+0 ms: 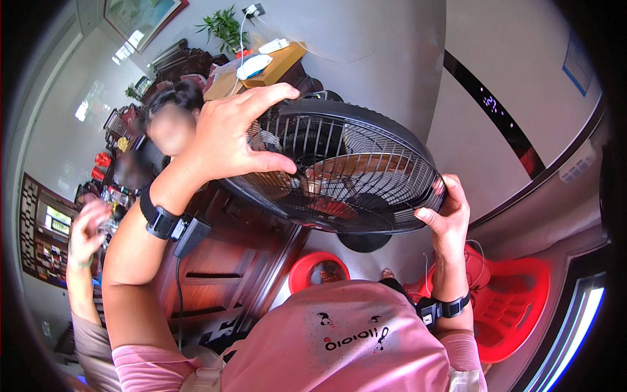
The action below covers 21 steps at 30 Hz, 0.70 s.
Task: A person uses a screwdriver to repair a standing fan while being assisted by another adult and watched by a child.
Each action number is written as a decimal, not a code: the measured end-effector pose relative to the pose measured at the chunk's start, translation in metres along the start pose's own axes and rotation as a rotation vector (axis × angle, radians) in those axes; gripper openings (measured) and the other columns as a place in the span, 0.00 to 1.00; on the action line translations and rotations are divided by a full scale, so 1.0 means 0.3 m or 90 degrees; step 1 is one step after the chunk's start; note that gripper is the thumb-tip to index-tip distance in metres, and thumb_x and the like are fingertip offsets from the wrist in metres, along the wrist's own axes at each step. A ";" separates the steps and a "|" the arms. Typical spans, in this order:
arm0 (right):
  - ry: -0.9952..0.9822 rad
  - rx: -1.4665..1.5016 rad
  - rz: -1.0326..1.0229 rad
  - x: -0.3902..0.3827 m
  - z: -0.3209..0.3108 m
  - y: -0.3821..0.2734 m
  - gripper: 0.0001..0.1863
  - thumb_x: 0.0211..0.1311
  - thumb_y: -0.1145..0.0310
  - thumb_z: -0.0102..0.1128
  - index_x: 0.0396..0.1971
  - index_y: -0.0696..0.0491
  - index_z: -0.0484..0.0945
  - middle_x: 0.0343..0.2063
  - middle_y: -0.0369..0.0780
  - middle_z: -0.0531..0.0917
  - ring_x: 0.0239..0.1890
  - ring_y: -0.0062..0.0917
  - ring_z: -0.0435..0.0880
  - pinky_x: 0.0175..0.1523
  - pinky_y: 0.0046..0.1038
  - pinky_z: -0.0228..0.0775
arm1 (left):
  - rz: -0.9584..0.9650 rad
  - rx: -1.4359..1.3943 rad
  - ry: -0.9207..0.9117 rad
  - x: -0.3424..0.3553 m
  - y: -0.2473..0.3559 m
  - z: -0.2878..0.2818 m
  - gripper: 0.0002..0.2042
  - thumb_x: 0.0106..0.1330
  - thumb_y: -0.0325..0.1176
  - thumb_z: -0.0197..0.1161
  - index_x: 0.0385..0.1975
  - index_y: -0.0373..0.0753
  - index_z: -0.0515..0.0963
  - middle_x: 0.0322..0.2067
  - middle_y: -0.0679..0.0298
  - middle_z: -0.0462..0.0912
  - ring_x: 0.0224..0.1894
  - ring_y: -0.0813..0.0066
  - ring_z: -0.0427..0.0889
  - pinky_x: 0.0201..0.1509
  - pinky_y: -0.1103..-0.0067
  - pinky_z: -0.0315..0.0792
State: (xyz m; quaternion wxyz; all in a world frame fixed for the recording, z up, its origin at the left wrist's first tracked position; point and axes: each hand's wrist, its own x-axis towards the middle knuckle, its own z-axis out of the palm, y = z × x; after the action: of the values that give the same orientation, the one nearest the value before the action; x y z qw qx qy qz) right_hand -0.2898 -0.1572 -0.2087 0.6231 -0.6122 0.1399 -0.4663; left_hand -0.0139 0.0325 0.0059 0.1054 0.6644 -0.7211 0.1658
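Observation:
A black fan with a wire grille [356, 150] fills the middle of the view, raised and tilted, with its blades showing through the bars. My left hand [238, 130] grips its upper left, thumb lying across the front of the grille and fingers over the rim. My right hand [447, 209] is wrapped on the right edge of the rim, thumb at the lower side. A dark round base [366, 243] shows beneath the fan, partly hidden by it.
At left are people [173, 127], one raised hand [88, 232], and dark wooden furniture [215, 261]. A red basin [297, 268] is on the floor; a red plastic chair [522, 287] is at right, below a tall white appliance [509, 85]. A cardboard box [281, 68] sits behind.

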 end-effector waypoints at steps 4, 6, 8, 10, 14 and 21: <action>-0.002 0.057 0.042 -0.004 -0.004 -0.016 0.33 0.32 0.70 0.86 0.43 0.58 0.78 0.39 0.32 0.73 0.44 0.22 0.71 0.55 0.24 0.62 | 0.011 -0.021 0.008 0.005 0.007 0.000 0.46 0.40 0.62 0.78 0.59 0.41 0.74 0.53 0.56 0.82 0.54 0.56 0.83 0.58 0.68 0.76; -0.013 0.083 0.073 -0.003 0.007 -0.034 0.33 0.33 0.71 0.86 0.43 0.57 0.78 0.39 0.31 0.73 0.43 0.21 0.72 0.54 0.23 0.63 | -0.003 -0.011 0.011 -0.006 0.004 -0.006 0.45 0.40 0.62 0.78 0.59 0.41 0.74 0.53 0.57 0.83 0.53 0.56 0.83 0.58 0.68 0.76; -0.022 0.114 0.121 0.004 0.003 -0.041 0.30 0.34 0.73 0.86 0.41 0.55 0.78 0.36 0.29 0.76 0.41 0.18 0.73 0.51 0.22 0.65 | -0.012 -0.008 0.015 -0.012 0.004 -0.007 0.44 0.42 0.64 0.76 0.58 0.41 0.75 0.52 0.58 0.83 0.53 0.56 0.83 0.57 0.67 0.77; -0.038 0.096 0.141 0.006 -0.016 -0.043 0.28 0.34 0.73 0.86 0.38 0.54 0.77 0.35 0.28 0.76 0.41 0.16 0.73 0.49 0.21 0.64 | -0.013 -0.011 0.020 -0.019 -0.013 -0.003 0.44 0.43 0.66 0.74 0.57 0.42 0.75 0.52 0.58 0.83 0.52 0.56 0.84 0.56 0.67 0.77; -0.094 0.084 0.143 0.027 -0.020 -0.062 0.27 0.36 0.73 0.86 0.35 0.52 0.75 0.32 0.27 0.75 0.36 0.15 0.72 0.45 0.20 0.65 | -0.021 -0.019 0.023 -0.032 -0.028 0.009 0.42 0.51 0.71 0.64 0.57 0.43 0.75 0.51 0.58 0.84 0.50 0.55 0.84 0.51 0.66 0.78; -0.195 -0.024 0.165 0.061 -0.081 -0.078 0.27 0.38 0.69 0.87 0.34 0.53 0.74 0.28 0.27 0.71 0.32 0.13 0.69 0.41 0.18 0.63 | -0.042 -0.076 -0.072 -0.012 -0.031 -0.023 0.39 0.65 0.73 0.44 0.61 0.44 0.72 0.55 0.55 0.80 0.53 0.49 0.80 0.53 0.62 0.74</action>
State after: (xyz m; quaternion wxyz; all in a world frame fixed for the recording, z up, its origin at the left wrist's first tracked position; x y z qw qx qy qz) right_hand -0.3080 -0.1820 -0.1859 0.6805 -0.6640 0.1298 -0.2813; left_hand -0.0049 0.0377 0.0119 0.1092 0.6887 -0.7122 0.0811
